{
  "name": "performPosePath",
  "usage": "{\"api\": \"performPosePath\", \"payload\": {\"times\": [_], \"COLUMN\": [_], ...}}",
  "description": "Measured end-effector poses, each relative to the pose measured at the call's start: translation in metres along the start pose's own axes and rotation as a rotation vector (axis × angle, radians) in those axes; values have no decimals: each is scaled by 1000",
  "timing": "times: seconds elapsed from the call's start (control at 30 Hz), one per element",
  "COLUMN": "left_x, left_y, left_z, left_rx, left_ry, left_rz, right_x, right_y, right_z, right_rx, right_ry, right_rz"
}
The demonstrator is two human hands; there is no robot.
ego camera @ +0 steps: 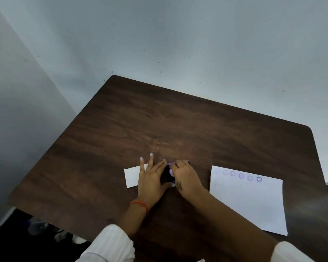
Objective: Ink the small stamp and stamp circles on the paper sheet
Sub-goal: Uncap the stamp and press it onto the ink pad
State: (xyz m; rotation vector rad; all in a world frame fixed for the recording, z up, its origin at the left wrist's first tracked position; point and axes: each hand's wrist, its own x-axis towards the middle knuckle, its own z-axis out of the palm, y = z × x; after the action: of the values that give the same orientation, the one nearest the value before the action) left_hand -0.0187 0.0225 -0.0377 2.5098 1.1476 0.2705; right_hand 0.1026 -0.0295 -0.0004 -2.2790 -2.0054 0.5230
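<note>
Left hand [151, 178], fingers spread flat, steadies the dark ink pad [168, 174] on the table [178, 129], partly covering a small white card [133, 176]. Right hand [186, 176] pinches the small stamp [171, 172] onto the pad. Paper sheet [248, 201], bearing 6 circles [241, 175], lies right, apart.

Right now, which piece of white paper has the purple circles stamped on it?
The big paper sheet on the right, beside the right hand, with a row of circles along its top edge. The small paper under the left hand looks blank.

Purple circles [241, 175] on white paper sheet [250, 203]; dark brown woodgrain table [159, 120].
</note>
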Motion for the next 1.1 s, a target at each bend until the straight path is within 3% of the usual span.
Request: {"api": "performPosePath", "payload": {"times": [0.2, 0.37, 0.47, 0.7, 0.83, 0.97, 1.1], "left_x": [-1, -1, 0, 0, 0, 1, 0], "left_y": [0, -2, -3, 0, -1, -1, 0], "left_z": [3, 4, 5, 3, 2, 1, 1], "left_rx": [-25, -14, -8, 11, 19, 29, -1], "left_ry": [14, 21, 21, -25, -20, -24, -12], "left_rz": [-10, 11, 13, -8, -1, 2, -1], "right_x": [0, -1, 3, -5, -3, 1, -6], "right_y": [-8, 13, 17, -10, 3, 18, 23], "right_z": [5, -4, -10, 5, -5, -21, -13], "right_rx": [81, 87, 60, 58, 156, 286, 189], "right_ry": [62, 77, 55, 71, 48, 130, -1], "right_rz": [151, -131, -191, 112, 58, 100, -6]}}
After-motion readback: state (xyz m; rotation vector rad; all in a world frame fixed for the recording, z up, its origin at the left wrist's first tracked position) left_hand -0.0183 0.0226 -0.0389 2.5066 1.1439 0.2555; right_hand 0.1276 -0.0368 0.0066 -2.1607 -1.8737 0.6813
